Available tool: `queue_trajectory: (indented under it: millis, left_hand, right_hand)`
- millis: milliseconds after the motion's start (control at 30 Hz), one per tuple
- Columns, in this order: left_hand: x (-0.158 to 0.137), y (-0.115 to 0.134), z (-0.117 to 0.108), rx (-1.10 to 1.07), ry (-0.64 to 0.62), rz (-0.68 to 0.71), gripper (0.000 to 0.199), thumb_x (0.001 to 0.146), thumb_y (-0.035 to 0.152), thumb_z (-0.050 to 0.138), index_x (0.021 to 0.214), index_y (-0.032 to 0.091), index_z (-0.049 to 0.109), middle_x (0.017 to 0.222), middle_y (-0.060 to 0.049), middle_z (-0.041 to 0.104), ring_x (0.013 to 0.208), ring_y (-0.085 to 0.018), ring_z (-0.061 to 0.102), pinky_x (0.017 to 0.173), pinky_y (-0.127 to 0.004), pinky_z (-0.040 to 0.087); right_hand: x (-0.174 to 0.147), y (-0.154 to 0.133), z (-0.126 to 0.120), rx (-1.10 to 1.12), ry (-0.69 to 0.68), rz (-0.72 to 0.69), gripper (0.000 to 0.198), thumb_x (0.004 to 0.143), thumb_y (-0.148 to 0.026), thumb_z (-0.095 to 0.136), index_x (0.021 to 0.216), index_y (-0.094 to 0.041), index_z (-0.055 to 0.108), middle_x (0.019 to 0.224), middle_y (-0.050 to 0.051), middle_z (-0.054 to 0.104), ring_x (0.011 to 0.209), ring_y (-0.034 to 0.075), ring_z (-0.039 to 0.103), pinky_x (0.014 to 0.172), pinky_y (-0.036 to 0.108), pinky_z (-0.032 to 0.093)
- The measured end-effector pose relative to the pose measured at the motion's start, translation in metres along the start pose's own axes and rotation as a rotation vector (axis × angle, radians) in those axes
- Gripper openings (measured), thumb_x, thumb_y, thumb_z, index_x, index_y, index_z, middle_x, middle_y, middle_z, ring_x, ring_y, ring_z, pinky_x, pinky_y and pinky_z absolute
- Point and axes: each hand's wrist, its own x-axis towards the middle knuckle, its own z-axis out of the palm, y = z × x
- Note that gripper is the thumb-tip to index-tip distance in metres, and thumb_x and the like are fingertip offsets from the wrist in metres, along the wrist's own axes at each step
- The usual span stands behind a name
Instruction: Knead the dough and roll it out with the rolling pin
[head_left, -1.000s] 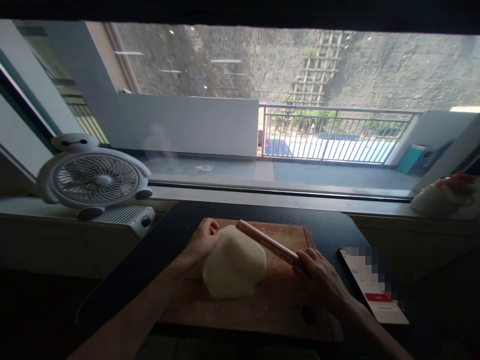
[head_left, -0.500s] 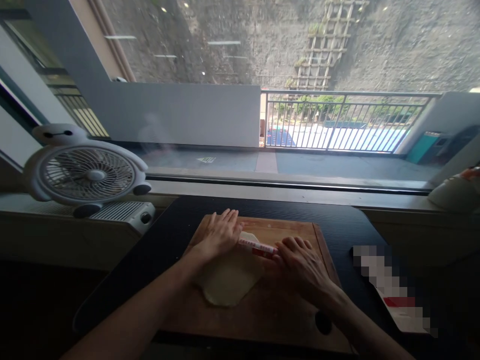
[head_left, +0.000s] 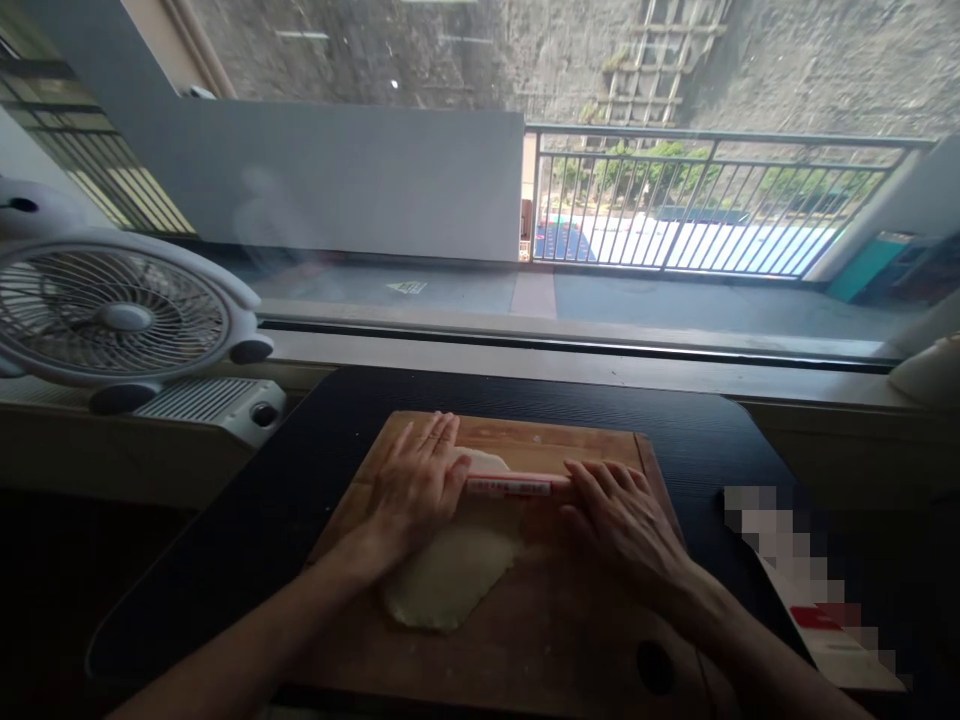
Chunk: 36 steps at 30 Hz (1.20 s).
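Observation:
A rolling pin (head_left: 517, 485) with a white and red printed wrapper lies crosswise over a sheet of pale dough (head_left: 454, 575). My left hand (head_left: 416, 480) holds down the pin's left end, which it hides, with its fingers reaching forward. On the right end, my right hand (head_left: 611, 505) is bent over the pin, thumb on the near side. The dough spreads toward me from under the pin, and a small part shows beyond it. Beneath everything is a wooden cutting board (head_left: 555, 620) with a dark round spot at its near right.
The board rests on a black table (head_left: 255, 560). On the right edge lies a partly blurred, pale object (head_left: 817, 600) with a red band. A white fan (head_left: 124, 315) stands at the left beside a ridged white unit (head_left: 210, 405). Behind the table runs a window sill (head_left: 562, 365).
The rolling pin has turned from slanted to nearly level. My right hand has straightened its fingers over its end. My left hand has shifted slightly left, and the view has tilted down.

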Motion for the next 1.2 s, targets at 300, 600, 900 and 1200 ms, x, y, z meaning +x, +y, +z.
queue_trajectory:
  millis: [300,600,900,1200]
  left_hand:
    - [0.083,-0.006,0.01,-0.043,-0.113,-0.145,0.054,0.093,0.041,0.018,0.136,0.015,0.04,0.143,-0.01,0.04,0.137,-0.025,0.028,0.11,-0.05,0.02]
    - [0.064,-0.013,0.011,-0.05,-0.192,-0.043,0.06,0.093,0.046,0.02,0.139,0.012,0.035,0.147,-0.01,0.033,0.139,-0.023,0.021,0.113,-0.049,0.012]
    - [0.058,-0.01,0.01,-0.058,-0.139,-0.025,0.056,0.093,0.044,0.02,0.138,0.014,0.038,0.146,-0.007,0.037,0.139,-0.022,0.023,0.113,-0.048,0.013]
    - [0.083,-0.013,0.022,-0.101,-0.02,-0.069,0.049,0.092,0.045,0.028,0.125,0.018,0.052,0.135,-0.008,0.051,0.131,-0.026,0.036,0.107,-0.052,0.022]
  right_hand:
    - [0.057,0.015,0.004,-0.094,-0.073,0.161,0.045,0.096,-0.046,0.027,0.114,-0.02,0.058,0.135,0.01,0.045,0.129,0.027,0.032,0.1,0.039,0.031]
    - [0.045,0.011,0.009,-0.079,-0.116,0.137,0.06,0.094,-0.053,0.025,0.137,-0.013,0.04,0.145,0.013,0.035,0.138,0.028,0.019,0.107,0.044,0.025]
    - [0.035,0.008,0.011,-0.083,-0.094,0.073,0.057,0.094,-0.052,0.028,0.135,-0.015,0.042,0.144,0.012,0.037,0.137,0.028,0.021,0.106,0.044,0.027]
    - [0.064,0.01,0.018,-0.118,-0.055,0.193,0.06,0.094,-0.053,0.027,0.135,-0.012,0.043,0.144,0.014,0.035,0.137,0.03,0.021,0.104,0.045,0.028]
